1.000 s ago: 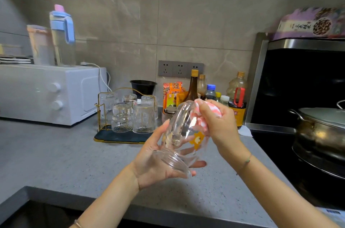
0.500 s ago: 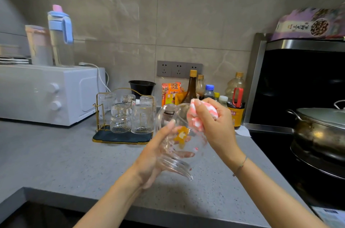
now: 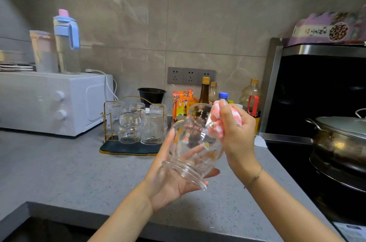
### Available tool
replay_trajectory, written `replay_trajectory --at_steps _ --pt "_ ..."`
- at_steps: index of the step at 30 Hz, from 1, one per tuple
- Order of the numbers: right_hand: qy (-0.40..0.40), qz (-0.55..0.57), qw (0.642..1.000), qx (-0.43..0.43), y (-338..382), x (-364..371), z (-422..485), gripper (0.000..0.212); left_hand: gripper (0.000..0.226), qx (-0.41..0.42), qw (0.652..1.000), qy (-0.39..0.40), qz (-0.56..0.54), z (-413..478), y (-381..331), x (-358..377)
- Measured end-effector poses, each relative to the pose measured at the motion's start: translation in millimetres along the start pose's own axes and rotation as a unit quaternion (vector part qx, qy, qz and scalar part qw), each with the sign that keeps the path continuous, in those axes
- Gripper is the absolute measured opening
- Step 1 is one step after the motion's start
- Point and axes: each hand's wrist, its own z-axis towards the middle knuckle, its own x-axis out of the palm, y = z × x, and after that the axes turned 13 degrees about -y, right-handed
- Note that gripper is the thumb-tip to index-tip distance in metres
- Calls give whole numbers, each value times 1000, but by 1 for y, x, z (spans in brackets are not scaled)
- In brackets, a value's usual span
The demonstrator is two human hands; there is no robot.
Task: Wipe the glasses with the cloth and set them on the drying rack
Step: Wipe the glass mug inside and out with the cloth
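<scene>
Wipe step, mid-glass. My left hand (image 3: 168, 184) cups the glass (image 3: 190, 142), tilted in the air, ridged end in the palm. Left fingers (image 3: 213, 172) wrap under it, thumb up the near-left side: grasping the glass. My right hand (image 3: 237, 134) has the pink-and-white cloth (image 3: 216, 123) bunched up. Right fingers (image 3: 225, 111) are clenched round the cloth and press it onto the glass's upper right side, near the top edge. I can't tell whether any cloth reaches inside.

So the glass sits between the two sets of fingers, above the surface (image 3: 69, 172) and touching nothing else. The drying rack (image 3: 118, 147) is beyond and left of my left fingers, well apart. It carries several upturned glasses (image 3: 129, 128), packed close.

My read: this glass isn't done, since the cloth covers only one patch. Next I'd turn the glass in the left fingers so the cloth reaches the rest. Then I'd carry it left and away to the rack, flip it mouth-down, and find a gap. The rack's near right corner looks like the open spot, but that's hard to confirm. Wet glass is slippery, so grip low and don't knock its neighbours.
</scene>
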Motion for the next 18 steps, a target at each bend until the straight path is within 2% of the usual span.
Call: replay_trajectory --at_steps 2,4,7,8,11,13,16,18 --pt "-3 -23 1000 -15 -2 -1 4 32 84 53 995 -49 71 -2 -4 2" --pt "4 -54 997 -48 -2 -1 5 33 89 127 975 -52 176 -4 -5 2" --pt "13 -85 993 -76 -2 1 3 30 119 204 933 -91 281 -1 0 5" --pt "17 -88 993 -79 -2 2 3 30 120 230 924 -105 288 1 2 5" --pt "46 -92 990 -95 -3 4 6 33 95 283 919 -107 253 5 2 4" --pt "74 -102 986 -108 -5 4 7 38 81 263 931 -94 234 2 -1 4" --pt "105 -89 982 -127 -6 3 8 38 101 201 961 -79 175 -4 -3 5" --pt "116 -66 984 -121 -5 1 7 37 98 153 979 -54 124 -6 -4 4"
